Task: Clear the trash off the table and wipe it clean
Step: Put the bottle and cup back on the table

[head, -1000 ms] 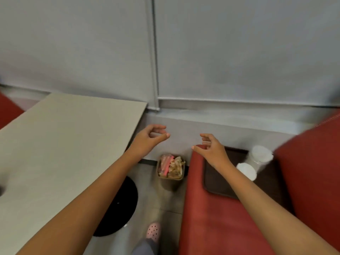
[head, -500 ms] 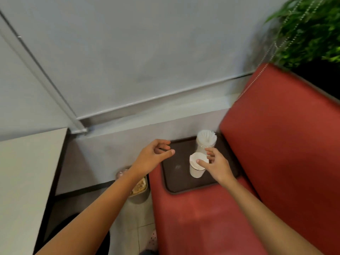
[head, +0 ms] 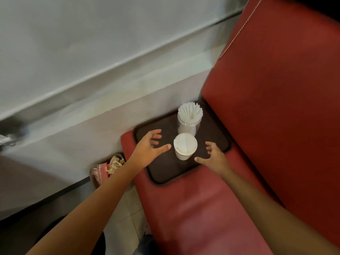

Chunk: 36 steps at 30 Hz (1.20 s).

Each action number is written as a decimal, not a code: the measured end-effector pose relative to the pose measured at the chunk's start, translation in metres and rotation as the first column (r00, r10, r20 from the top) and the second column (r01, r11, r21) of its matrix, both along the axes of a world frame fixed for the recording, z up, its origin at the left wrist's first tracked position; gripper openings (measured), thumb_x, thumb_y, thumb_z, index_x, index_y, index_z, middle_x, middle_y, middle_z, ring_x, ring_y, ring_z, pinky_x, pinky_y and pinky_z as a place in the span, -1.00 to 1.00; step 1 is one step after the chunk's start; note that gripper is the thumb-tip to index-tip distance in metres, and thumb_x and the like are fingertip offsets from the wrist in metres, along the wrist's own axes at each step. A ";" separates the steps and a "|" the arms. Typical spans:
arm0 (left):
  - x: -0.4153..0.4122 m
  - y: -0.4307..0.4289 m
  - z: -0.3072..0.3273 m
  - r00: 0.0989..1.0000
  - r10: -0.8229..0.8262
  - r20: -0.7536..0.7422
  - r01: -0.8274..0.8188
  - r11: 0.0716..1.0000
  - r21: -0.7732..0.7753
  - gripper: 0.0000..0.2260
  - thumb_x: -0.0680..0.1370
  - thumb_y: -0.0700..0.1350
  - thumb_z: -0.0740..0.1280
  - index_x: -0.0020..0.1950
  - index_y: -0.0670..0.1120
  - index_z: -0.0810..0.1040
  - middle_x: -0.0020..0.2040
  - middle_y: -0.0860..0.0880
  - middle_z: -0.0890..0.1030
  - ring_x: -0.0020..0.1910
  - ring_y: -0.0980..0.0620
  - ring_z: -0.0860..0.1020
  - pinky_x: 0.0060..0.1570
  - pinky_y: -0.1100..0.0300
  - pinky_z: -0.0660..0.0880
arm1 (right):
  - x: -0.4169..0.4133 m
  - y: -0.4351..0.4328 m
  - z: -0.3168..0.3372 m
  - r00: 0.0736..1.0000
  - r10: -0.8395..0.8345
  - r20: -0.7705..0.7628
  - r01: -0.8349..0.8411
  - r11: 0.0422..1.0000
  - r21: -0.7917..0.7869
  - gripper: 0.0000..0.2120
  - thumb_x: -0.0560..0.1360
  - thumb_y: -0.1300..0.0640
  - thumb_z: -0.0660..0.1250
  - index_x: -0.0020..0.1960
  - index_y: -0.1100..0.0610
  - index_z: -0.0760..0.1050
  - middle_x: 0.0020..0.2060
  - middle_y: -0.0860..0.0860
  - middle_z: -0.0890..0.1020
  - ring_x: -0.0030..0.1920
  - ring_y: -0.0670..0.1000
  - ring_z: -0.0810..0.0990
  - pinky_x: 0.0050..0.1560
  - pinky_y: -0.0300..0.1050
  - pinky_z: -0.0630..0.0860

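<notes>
Lidded paper cup (head: 185, 148) upright on brown tray (head: 165, 172) atop red bench seat (head: 198, 208); left hand (head: 147, 149) at nine o'clock, right hand (head: 214, 159) at four o'clock, both spread, empty, not touching; straw jar (head: 189, 119) at twelve.

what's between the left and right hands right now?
In the head view, the lidded white cup stands between the left hand and the right hand, on the dark tray. Both hands are open and neither touches it.

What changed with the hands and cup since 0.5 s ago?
The right hand let go of the cup lid and opened beside it. The left hand came over the tray, open on the cup's other side. Cup and straw jar stayed put.
</notes>
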<state>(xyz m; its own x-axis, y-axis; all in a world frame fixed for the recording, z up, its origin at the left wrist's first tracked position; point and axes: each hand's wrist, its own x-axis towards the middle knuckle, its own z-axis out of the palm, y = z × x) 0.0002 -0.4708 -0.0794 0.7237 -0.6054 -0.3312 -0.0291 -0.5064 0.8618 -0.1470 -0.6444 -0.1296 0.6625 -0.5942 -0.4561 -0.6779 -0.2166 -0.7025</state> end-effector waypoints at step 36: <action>0.023 -0.042 -0.033 0.850 -0.465 0.248 0.434 0.884 0.170 -0.15 0.28 0.00 0.56 0.46 -0.01 0.19 0.36 0.01 0.30 0.31 0.07 0.33 0.23 0.26 0.26 | 0.050 0.037 -0.067 0.953 0.008 0.301 -0.005 1.000 -0.012 -0.13 0.14 0.07 0.63 0.35 0.05 0.31 0.19 -0.08 0.51 0.21 -0.12 0.45 0.15 -0.18 0.47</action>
<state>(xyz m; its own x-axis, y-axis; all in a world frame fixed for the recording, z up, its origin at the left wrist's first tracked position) 0.0233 -0.5129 -0.1125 0.4510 -0.8597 -0.2399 -0.5018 -0.4665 0.7284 -0.0974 -0.6076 -0.1965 0.7722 -0.5930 -0.2282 -0.4334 -0.2289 -0.8716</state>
